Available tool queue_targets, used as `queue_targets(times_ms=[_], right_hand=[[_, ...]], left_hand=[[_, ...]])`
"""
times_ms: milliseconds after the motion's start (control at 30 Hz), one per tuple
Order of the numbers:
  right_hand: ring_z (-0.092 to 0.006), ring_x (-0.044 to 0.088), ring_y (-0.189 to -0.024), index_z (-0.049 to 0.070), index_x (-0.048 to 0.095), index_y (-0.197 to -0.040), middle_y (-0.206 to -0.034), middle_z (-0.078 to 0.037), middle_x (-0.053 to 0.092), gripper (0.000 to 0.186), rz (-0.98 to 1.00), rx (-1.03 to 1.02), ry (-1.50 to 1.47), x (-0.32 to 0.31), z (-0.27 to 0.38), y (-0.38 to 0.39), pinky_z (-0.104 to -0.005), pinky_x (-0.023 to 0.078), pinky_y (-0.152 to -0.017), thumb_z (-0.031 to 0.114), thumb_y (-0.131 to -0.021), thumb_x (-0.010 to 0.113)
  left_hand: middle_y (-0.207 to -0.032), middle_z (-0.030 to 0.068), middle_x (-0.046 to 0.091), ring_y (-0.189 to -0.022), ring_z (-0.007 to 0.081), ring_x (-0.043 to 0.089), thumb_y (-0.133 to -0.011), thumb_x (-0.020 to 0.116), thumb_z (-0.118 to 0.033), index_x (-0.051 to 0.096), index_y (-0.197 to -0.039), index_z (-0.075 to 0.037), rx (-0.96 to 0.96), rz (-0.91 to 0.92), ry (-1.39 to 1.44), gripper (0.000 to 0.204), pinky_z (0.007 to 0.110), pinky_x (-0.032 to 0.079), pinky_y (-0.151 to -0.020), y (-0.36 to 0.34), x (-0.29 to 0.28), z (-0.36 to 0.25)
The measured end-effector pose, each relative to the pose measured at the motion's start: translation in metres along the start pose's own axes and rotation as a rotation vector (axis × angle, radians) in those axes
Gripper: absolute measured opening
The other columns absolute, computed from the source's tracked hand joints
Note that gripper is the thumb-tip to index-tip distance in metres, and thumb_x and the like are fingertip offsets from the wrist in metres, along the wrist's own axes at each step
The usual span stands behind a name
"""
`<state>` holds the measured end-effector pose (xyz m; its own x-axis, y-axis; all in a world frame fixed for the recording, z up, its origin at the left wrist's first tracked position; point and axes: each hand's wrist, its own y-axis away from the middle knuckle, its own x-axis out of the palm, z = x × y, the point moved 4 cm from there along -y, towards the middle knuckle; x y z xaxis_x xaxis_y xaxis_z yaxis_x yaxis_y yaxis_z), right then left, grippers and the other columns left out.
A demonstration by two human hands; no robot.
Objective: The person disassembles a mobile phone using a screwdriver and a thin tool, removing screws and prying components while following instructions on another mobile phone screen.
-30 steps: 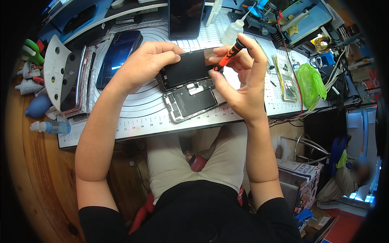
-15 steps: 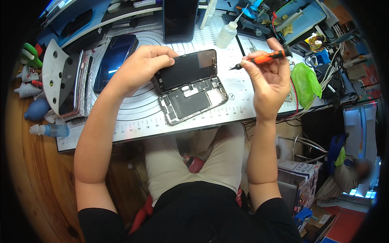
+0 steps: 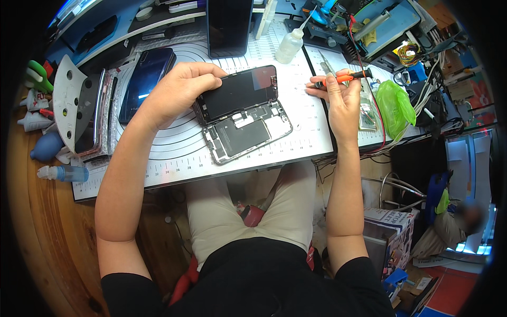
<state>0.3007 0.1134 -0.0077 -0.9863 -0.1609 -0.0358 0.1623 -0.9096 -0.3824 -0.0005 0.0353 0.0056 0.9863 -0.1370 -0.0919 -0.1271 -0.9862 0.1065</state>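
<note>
An opened smartphone lies on the white ruled mat (image 3: 174, 164), its inner body (image 3: 248, 134) flat and showing the dark battery and metal parts. Along its far side the black screen panel (image 3: 237, 92) is lifted and tilted back. My left hand (image 3: 179, 90) pinches the panel's upper left edge between thumb and fingers. Off to the right, above the mat's edge, my right hand (image 3: 340, 98) is closed round an orange and black screwdriver (image 3: 344, 78). The screwdriver lies nearly level, tip toward the left, apart from the phone.
A dark blue phone (image 3: 147, 79) lies left of my left hand; another phone (image 3: 228, 26) stands upright at the back. Behind the opened phone is a squeeze bottle (image 3: 290, 46). A green plastic bag (image 3: 395, 110) and cables sit right. A blue-capped bottle (image 3: 63, 173) is at the left edge.
My right hand has turned and its fingers have closed more round the screwdriver, which is now more level. The left hand still holds the screen panel. The whole view has shifted slightly.
</note>
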Motion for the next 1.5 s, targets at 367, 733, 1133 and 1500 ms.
queue_targets(times_ms=[367,733,1133,1500], right_hand=[[-0.0289,0.075,-0.087,0.003,0.037,-0.117,-0.101,-0.022,0.068,0.016,-0.039,0.05,-0.076,-0.004,0.001,0.003,-0.0364,0.066,-0.077,0.013,-0.11,0.048],[-0.021,0.071,-0.093,0.002,0.044,-0.118,-0.104,-0.018,0.072,0.018,-0.093,-0.099,0.035,-0.007,0.005,0.009,-0.033,0.058,-0.087,0.011,-0.107,0.056],[-0.0194,0.072,-0.096,-0.002,0.05,-0.118,-0.103,-0.015,0.071,0.018,-0.095,-0.099,-0.014,-0.005,0.008,0.014,-0.0312,0.057,-0.089,0.003,-0.103,0.06],[-0.0175,0.072,-0.095,-0.002,0.052,-0.118,-0.101,-0.014,0.073,0.022,-0.097,-0.186,0.039,-0.009,0.011,0.015,-0.0288,0.055,-0.088,-0.001,-0.099,0.065]], left_hand=[[-0.092,0.003,0.072,-0.082,0.0064,0.064,-0.096,0.057,-0.011,0.072,-0.109,0.002,0.004,0.017,0.013,0.024,0.022,0.051,-0.076,-0.001,0.001,0.0],[-0.093,0.004,0.072,-0.083,0.0069,0.065,-0.097,0.058,-0.011,0.072,-0.112,0.003,0.006,-0.01,-0.028,0.025,0.023,0.051,-0.076,0.0,-0.003,0.003],[-0.111,0.0126,0.075,-0.101,0.0158,0.07,-0.093,0.045,0.003,0.073,-0.118,0.003,0.195,0.06,-0.301,0.037,0.027,0.052,-0.093,0.003,0.006,-0.016],[-0.106,0.0123,0.075,-0.092,0.0139,0.069,-0.081,0.059,0.007,0.076,-0.111,0.003,0.189,0.039,-0.367,0.035,0.025,0.052,-0.081,0.006,0.011,-0.024]])
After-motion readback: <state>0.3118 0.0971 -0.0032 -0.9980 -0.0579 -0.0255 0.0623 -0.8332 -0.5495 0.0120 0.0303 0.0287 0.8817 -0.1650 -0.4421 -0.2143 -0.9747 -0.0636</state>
